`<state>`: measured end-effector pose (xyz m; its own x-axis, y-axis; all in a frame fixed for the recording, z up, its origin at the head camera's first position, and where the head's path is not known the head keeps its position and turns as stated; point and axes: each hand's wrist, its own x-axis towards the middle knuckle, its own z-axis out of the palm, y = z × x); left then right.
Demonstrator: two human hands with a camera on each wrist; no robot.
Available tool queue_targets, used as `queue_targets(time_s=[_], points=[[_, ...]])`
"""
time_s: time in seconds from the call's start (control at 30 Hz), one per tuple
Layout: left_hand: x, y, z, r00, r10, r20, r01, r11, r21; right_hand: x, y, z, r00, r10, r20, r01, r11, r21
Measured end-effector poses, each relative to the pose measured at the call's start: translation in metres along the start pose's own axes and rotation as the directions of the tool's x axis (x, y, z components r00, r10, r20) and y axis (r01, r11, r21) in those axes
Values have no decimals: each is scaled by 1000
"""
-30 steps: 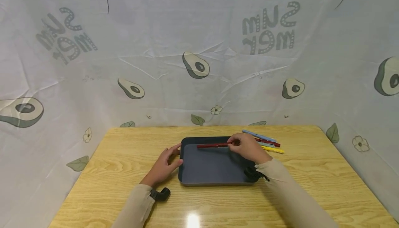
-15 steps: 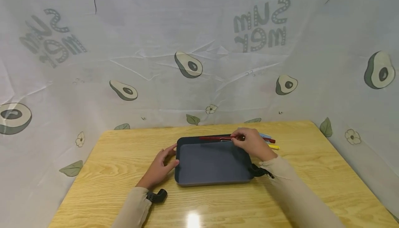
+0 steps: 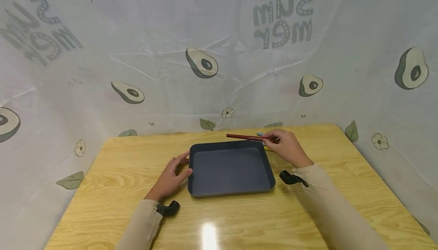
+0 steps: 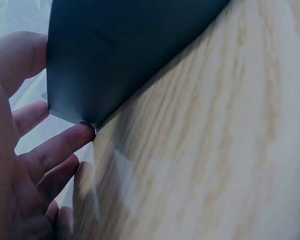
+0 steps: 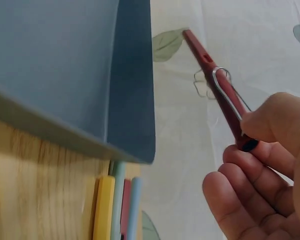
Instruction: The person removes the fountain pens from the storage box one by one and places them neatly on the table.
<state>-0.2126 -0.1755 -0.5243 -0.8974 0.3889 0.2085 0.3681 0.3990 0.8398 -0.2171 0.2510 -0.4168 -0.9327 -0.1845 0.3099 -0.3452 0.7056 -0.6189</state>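
Observation:
A dark grey rectangular tray [image 3: 230, 172] lies on the wooden table. Against its left side rests my left hand [image 3: 170, 179], thumb and fingers spread and loosely bent. The left wrist view has the fingertips [image 4: 84, 131] touching the tray's corner. My right hand [image 3: 289, 148] pinches a dark red pen [image 3: 237, 136] by one end between thumb and fingers, above and beyond the tray's far right corner. In the right wrist view, the pen's metal clip [image 5: 225, 95] shows, and its free end points away from the hand.
Beside the tray in the right wrist view lie several pens: a yellow pen [image 5: 104, 205], a pale green one, a red one and a light blue pen [image 5: 134, 205]. A printed cloth [image 3: 164, 67] hangs behind the table [image 3: 137, 166].
The right hand has carried the red pen from over the tray's interior, away and to the right, past the far rim. My left hand stays at the tray's left side.

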Motion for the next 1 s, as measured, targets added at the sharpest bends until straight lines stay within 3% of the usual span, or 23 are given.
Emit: queue_targets(time_s=[0.33, 0.5, 0.67, 1.0], points=[[7, -3, -3, 1000, 7, 12, -8, 1000, 24, -6, 24, -17, 995, 15, -102, -20, 999, -45], [6, 5, -4, 1000, 8, 1, -8, 1000, -1, -11, 35, -26, 992, 35, -124, -41, 998, -48], [4, 3, -3, 1000, -2, 4, 2, 1000, 8, -17, 47, -30, 988, 39, -148, -53, 995, -89], [5, 2, -2, 1000, -8, 9, 8, 1000, 9, -31, 63, -31, 993, 89, -71, -97, 988, -119]])
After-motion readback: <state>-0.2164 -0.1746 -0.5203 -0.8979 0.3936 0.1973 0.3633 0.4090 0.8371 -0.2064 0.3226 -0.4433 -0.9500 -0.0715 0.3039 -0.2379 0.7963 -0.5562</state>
